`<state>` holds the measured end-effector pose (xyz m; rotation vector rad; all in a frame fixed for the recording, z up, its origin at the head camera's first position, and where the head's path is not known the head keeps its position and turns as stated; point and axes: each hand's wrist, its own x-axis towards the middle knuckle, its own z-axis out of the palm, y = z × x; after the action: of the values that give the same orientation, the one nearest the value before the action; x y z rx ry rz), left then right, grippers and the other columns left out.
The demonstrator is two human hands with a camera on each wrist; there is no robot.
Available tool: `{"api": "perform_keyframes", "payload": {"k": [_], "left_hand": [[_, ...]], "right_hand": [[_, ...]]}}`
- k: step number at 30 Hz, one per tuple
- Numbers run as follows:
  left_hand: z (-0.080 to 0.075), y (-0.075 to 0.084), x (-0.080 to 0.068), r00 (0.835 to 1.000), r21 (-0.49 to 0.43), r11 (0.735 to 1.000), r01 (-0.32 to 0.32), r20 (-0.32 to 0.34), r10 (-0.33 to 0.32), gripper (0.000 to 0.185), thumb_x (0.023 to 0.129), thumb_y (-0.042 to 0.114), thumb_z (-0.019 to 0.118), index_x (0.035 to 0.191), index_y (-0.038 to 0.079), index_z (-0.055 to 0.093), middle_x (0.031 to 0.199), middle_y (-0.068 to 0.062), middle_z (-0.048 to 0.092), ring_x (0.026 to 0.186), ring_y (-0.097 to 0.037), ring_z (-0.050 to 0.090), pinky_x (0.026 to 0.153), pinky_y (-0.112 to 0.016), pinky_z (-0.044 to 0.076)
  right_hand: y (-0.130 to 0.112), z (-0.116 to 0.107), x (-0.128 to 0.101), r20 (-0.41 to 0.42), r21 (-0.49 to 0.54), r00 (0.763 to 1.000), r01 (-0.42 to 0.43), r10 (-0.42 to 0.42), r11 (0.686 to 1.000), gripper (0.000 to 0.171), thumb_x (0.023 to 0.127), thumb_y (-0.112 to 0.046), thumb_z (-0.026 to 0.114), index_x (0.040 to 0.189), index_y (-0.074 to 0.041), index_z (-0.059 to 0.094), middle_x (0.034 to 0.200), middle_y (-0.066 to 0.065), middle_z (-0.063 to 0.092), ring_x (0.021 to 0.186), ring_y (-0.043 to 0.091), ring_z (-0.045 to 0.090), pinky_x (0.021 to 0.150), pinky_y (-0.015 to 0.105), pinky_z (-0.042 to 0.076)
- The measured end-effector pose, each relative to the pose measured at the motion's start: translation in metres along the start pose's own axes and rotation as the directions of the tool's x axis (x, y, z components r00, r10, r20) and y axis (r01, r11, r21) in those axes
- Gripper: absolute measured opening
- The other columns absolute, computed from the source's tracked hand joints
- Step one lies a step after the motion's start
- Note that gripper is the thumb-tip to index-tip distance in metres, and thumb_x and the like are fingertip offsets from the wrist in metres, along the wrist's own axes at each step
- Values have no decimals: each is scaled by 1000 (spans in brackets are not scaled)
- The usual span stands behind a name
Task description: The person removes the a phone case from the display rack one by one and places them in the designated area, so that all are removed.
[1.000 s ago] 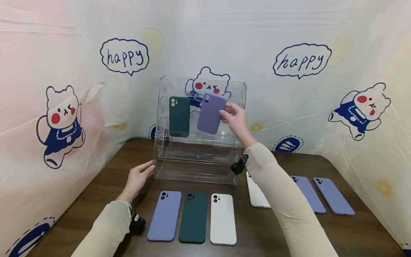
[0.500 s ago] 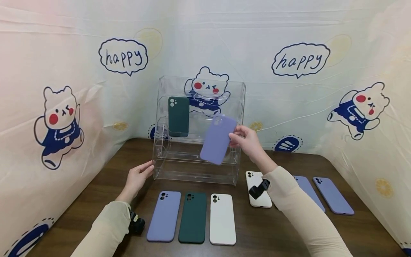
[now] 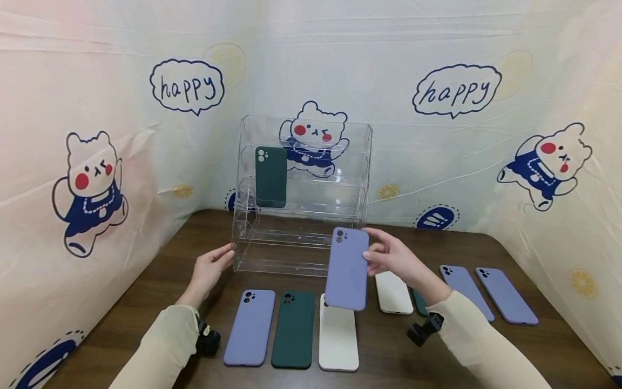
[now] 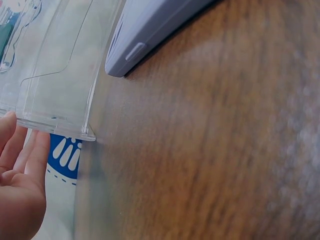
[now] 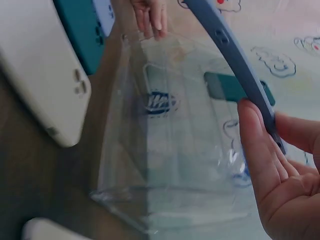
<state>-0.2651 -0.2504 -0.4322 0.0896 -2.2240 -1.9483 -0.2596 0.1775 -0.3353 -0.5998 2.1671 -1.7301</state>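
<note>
My right hand [image 3: 396,259] pinches a purple phone case [image 3: 346,273] by its right edge, between thumb and fingers. The case is upright before the rack's lower right part, overlapping the top of a white phone case [image 3: 340,343] in the head view. Seen edge-on in the right wrist view, the purple phone case [image 5: 240,70] is thin and slightly curved. My left hand [image 3: 208,270] touches the left side of a clear tiered display rack [image 3: 282,266] with its fingertips. A green phone case [image 3: 271,177] stands at the left of an upper tier.
In front of the rack, a purple case [image 3: 249,328] and a green case [image 3: 292,330] lie beside the white one. To the right lie another white case [image 3: 394,296], a partly hidden green case [image 3: 419,302] and two purple cases [image 3: 507,296]. A printed curtain [image 3: 379,43] surrounds the table.
My right hand has carried the purple phone case from the upper tier, beside the green one, down and toward the front right. My left hand stays at the rack's side.
</note>
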Motion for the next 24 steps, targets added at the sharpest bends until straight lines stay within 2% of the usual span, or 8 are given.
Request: {"api": "perform_keyframes", "payload": {"k": [7,11,15,20,24], "left_hand": [[0,0,0,1000,0,1000,5,7,-5,42,94,12,54,131,-6,46,134,-18,44,116,-29,47,86,-23,45],[0,1,-1,1000,-2,1000,2,3,-2,42,94,12,54,131,-6,46,134,-19,44,116,-30,47,86,-22,46],[-1,1,-1,1000,10,1000,4,-2,-4,41,94,11,53,131,-5,46,134,-19,44,115,-30,48,85,-21,46],[-1,1,-1,1000,18,1000,-3,-3,3,40,94,11,53,130,-5,47,134,-19,45,115,-29,49,85,-22,46],[0,1,-1,1000,19,1000,2,-5,-1,42,94,14,54,130,-5,47,134,-19,45,115,-28,49,85,-22,46]], "right_hand": [[34,-17,-29,143,55,984,-116,107,992,66,91,-11,58,143,-2,18,82,13,60,66,22,64,68,46,55],[50,-23,-43,234,80,956,-200,177,977,64,92,-9,57,141,0,16,78,11,57,64,21,63,65,43,56],[68,-27,-54,326,124,922,-261,209,957,57,92,-7,55,136,0,18,83,11,61,66,20,64,62,36,57],[87,-29,-64,418,126,881,-298,222,946,51,92,-4,54,131,0,20,84,13,64,66,18,65,59,32,56],[94,-29,-70,432,84,871,-295,232,952,49,92,-6,55,129,0,23,79,13,63,63,17,65,57,30,56]]}}
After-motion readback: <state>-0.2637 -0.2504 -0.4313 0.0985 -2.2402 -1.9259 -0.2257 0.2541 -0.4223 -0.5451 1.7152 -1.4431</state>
